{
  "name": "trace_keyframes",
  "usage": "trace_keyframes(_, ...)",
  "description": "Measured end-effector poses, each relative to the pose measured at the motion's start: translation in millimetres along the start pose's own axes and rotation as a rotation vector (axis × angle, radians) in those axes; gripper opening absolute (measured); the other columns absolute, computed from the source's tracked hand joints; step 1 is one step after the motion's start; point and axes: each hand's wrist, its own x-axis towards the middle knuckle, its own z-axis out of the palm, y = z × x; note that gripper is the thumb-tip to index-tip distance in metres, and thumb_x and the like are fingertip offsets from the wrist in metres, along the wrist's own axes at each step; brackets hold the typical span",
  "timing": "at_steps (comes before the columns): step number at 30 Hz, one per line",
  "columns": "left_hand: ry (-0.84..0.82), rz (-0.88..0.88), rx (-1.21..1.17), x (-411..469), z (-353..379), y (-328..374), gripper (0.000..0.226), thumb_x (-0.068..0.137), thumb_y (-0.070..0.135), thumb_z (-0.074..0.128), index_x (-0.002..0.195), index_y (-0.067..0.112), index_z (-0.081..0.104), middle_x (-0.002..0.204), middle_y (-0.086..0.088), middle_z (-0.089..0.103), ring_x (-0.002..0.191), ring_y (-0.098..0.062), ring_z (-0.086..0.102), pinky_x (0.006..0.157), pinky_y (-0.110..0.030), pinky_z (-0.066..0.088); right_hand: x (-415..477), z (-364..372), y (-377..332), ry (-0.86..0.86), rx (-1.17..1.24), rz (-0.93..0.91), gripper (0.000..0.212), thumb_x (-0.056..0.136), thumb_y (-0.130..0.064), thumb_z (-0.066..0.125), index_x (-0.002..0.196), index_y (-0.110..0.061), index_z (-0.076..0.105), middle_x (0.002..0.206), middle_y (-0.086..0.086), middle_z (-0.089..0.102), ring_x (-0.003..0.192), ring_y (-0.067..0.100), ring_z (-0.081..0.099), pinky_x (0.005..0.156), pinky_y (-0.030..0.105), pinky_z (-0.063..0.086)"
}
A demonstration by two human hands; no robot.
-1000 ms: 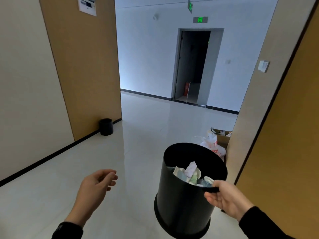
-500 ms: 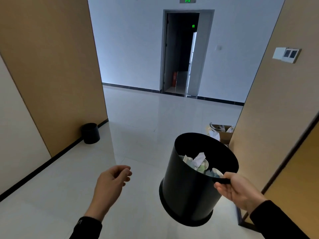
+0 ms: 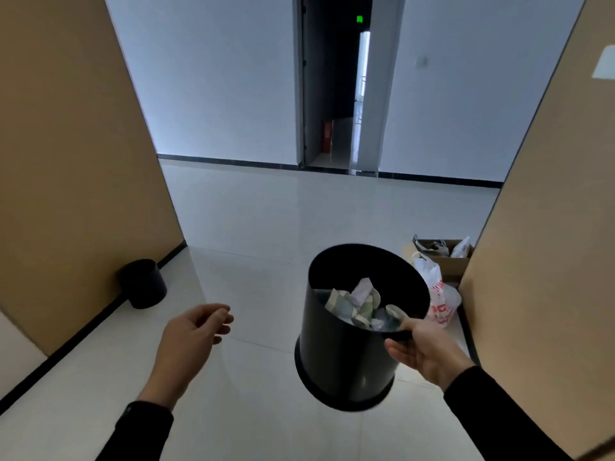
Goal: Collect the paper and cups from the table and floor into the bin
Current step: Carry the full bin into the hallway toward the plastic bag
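Observation:
A black round bin [image 3: 342,357] hangs tilted in the air in front of me, its mouth turned toward me. My right hand [image 3: 424,352] grips its near rim. Inside lie crumpled paper [image 3: 362,291] and several crushed paper cups [image 3: 342,306]. My left hand [image 3: 191,337] hovers to the left of the bin, apart from it, fingers loosely curled and holding nothing.
A second black bin [image 3: 143,282] stands on the floor against the brown left wall. A white plastic bag with red print [image 3: 439,301] and an open cardboard box [image 3: 442,252] sit by the right wall. Glossy white floor runs ahead to a dark doorway [image 3: 332,84].
The view has advanced down the corridor and tilted downward. The doorway, the floor bin and the bag look nearer. My right hand keeps hold of the bin; my left hand stays loosely curled.

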Motion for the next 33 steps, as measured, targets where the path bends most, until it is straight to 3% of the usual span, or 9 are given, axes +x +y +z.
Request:
trace_keyframes(8, -0.188, 0.027, -0.036, 181.8, 95.1, -12.6, 0.014, 0.088, 0.010, 0.057, 0.085, 0.016, 0.070, 0.077, -0.001, 0.074, 0.071, -0.015, 0.068, 0.061, -0.025, 0.050, 122.7, 20.8, -71.5, 0.150, 0.120, 0.003, 0.018, 0.092, 0.002, 0.036, 0.078, 0.001, 0.047, 0.033, 0.011, 0.058, 0.028, 0.016, 0.058, 0.028, 0.021, 0.046)
trace_keyframes(12, -0.334, 0.037, -0.058, 288.2, 148.3, -21.9, 0.014, 0.088, 0.011, 0.057, 0.085, 0.017, 0.070, 0.081, -0.005, 0.074, 0.077, -0.022, 0.069, 0.065, -0.030, 0.051, 181.3, 23.9, -94.2, 0.270, 0.213, 0.012, 0.016, 0.091, 0.002, 0.035, 0.079, 0.001, 0.047, 0.035, 0.011, 0.058, 0.029, 0.017, 0.060, 0.028, 0.021, 0.047)
trace_keyframes(18, -0.676, 0.081, 0.009, 405.3, 253.1, 3.4, 0.016, 0.088, 0.012, 0.057, 0.081, 0.019, 0.069, 0.081, -0.005, 0.073, 0.077, -0.022, 0.068, 0.063, -0.030, 0.050, 223.7, 22.6, -121.1, 0.485, 0.437, 0.019, 0.018, 0.091, 0.001, 0.038, 0.079, 0.002, 0.051, 0.039, 0.012, 0.062, 0.030, 0.017, 0.060, 0.030, 0.020, 0.047)
trace_keyframes(26, -1.142, 0.258, 0.123, 419.1, 425.0, 52.4, 0.017, 0.086, 0.014, 0.057, 0.079, 0.023, 0.069, 0.074, 0.004, 0.074, 0.073, -0.015, 0.069, 0.062, -0.028, 0.051, 219.2, -33.9, -103.9, 0.818, 0.723, -0.007, 0.020, 0.089, 0.001, 0.038, 0.078, 0.005, 0.054, 0.041, 0.014, 0.063, 0.031, 0.017, 0.059, 0.031, 0.021, 0.048)
trace_keyframes(33, -1.403, 0.381, 0.230, 360.7, 554.7, 77.3, 0.020, 0.085, 0.016, 0.057, 0.073, 0.024, 0.070, 0.068, 0.006, 0.073, 0.070, -0.013, 0.069, 0.062, -0.025, 0.049, 235.8, -105.7, -70.5, 0.986, 0.856, 0.026, 0.020, 0.090, 0.003, 0.040, 0.079, 0.007, 0.056, 0.042, 0.013, 0.063, 0.031, 0.018, 0.059, 0.033, 0.022, 0.050)
